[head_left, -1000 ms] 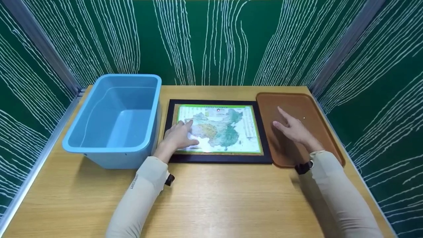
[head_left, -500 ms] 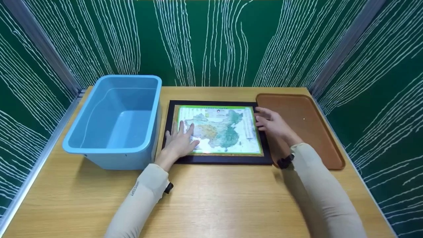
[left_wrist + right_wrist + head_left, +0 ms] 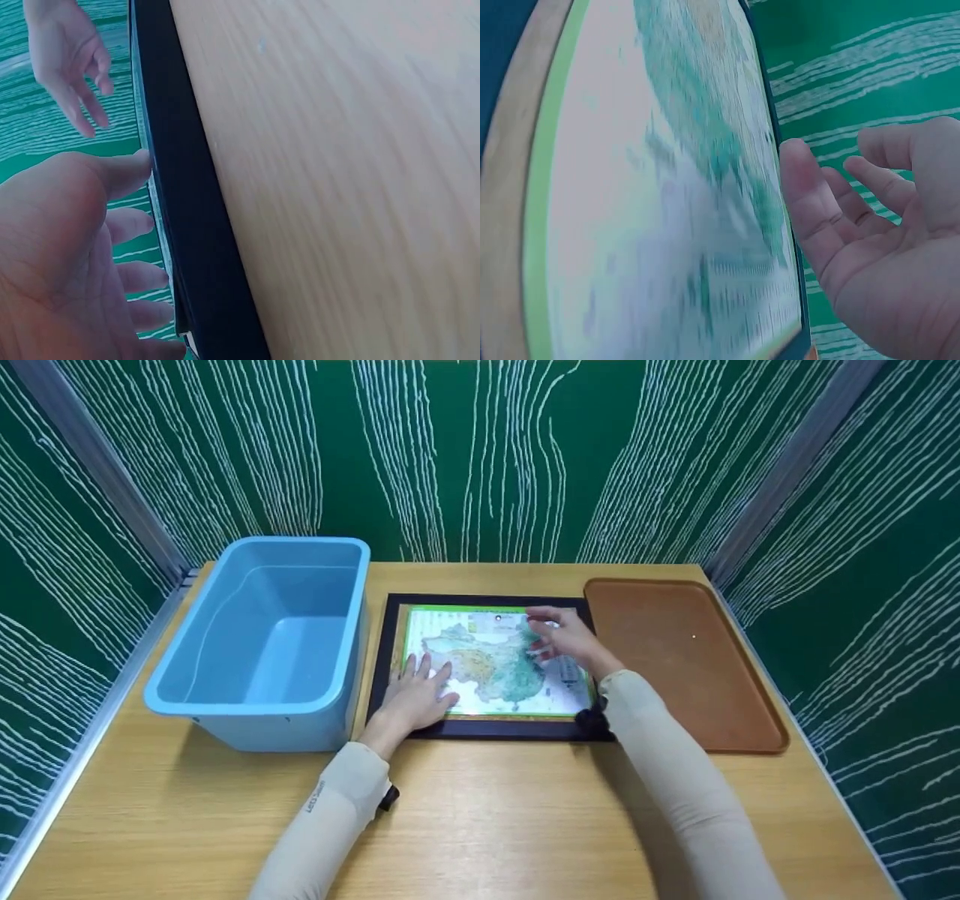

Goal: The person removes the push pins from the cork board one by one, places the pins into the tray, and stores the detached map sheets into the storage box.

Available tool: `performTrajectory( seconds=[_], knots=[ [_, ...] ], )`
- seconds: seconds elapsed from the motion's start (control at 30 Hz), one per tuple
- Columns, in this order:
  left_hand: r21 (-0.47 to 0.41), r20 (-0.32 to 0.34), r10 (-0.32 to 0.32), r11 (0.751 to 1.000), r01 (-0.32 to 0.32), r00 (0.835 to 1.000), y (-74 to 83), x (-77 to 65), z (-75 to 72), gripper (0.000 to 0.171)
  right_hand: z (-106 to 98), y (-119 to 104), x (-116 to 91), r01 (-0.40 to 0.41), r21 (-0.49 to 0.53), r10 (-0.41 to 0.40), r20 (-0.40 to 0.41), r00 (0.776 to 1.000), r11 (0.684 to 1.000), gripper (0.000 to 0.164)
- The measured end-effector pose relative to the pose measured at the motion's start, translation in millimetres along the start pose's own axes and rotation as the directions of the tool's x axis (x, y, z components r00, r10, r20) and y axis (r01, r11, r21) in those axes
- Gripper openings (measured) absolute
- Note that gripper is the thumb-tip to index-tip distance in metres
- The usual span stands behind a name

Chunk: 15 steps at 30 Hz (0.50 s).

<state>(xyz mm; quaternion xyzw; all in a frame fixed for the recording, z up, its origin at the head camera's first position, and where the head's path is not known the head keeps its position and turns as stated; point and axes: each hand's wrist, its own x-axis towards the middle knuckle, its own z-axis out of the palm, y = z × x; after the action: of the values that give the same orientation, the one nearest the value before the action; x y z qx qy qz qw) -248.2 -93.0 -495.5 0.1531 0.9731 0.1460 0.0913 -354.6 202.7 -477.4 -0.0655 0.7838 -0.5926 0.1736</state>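
A map puzzle (image 3: 480, 660) with a green border lies in a black frame (image 3: 487, 729) on the table. My left hand (image 3: 415, 697) rests with spread fingers on the lower left part of the map and frame; in the left wrist view its fingertips (image 3: 142, 276) meet the surface beside the black edge. Over the upper right part of the map hovers my right hand (image 3: 568, 639), its fingers loosely bent with nothing between them. The right wrist view shows that hand (image 3: 885, 247) apart from most of the map (image 3: 667, 187); whether the thumb touches cannot be told.
A deep blue plastic bin (image 3: 255, 709) stands left of the frame, close to its edge. On the right a brown tray (image 3: 675, 660) lies against the frame. Bare wooden table (image 3: 480, 810) stretches in front. Green, white-lined panels (image 3: 465, 457) enclose the back and sides.
My right hand has moved left from over the brown tray to above the map's right part. The left hand has stayed at the map's left side, its fingers flattening and spreading.
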Motion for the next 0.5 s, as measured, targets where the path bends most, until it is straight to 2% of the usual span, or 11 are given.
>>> performTrajectory(
  seconds=[0.3, 0.5],
  knots=[
    [-0.042, 0.084, -0.024, 0.999, 0.028, 0.996, 0.3, 1.0, -5.1, 0.072, 25, -5, 26, -0.037, -0.015, 0.036, -0.045, 0.998, 0.999, 0.042],
    [-0.062, 0.096, -0.034, 0.997, 0.040, 0.995, -1.6, -3.4, -11.0, 0.084, 36, 0, 38, -0.071, -0.013, 0.070, -0.077, 0.995, 0.997, 0.041]
  ],
)
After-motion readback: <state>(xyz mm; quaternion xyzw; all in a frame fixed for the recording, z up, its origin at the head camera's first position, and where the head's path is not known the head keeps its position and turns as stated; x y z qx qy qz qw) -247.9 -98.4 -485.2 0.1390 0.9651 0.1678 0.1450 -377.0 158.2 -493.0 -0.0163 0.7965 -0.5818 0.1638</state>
